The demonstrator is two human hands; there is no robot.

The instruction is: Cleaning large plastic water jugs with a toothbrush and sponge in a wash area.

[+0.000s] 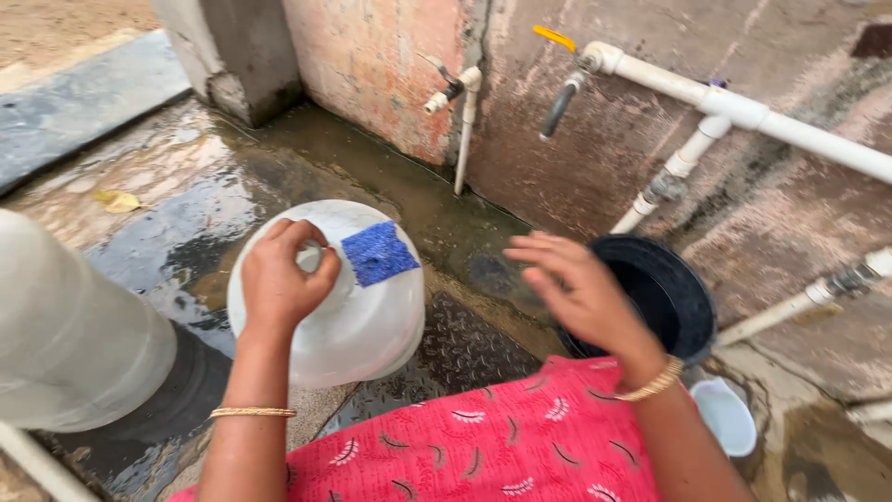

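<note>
Your left hand (279, 279) grips the mouth of the translucent water jar (344, 316) on the wet floor (186, 195); your right hand (581, 288) hovers open. Jar appears empty, not under the tap (562, 102).

— Any packages, labels, signs or screens here?

— One label only: a blue label (379, 253) stuck on the shoulder of the translucent white water jug (358, 316), just right of the jug's neck.

— Its shape?

— Roughly four-sided, set slightly askew, with uneven edges. It is a solid mid-blue with a fine speckled look; any print on it is too small to tell.

— What is close to it?

— The left hand (283, 284) grips the jug's neck, the fingers just beside the label's left edge.

— Anything else of that kind?

— No signs, screens or other packaging in view.
</note>
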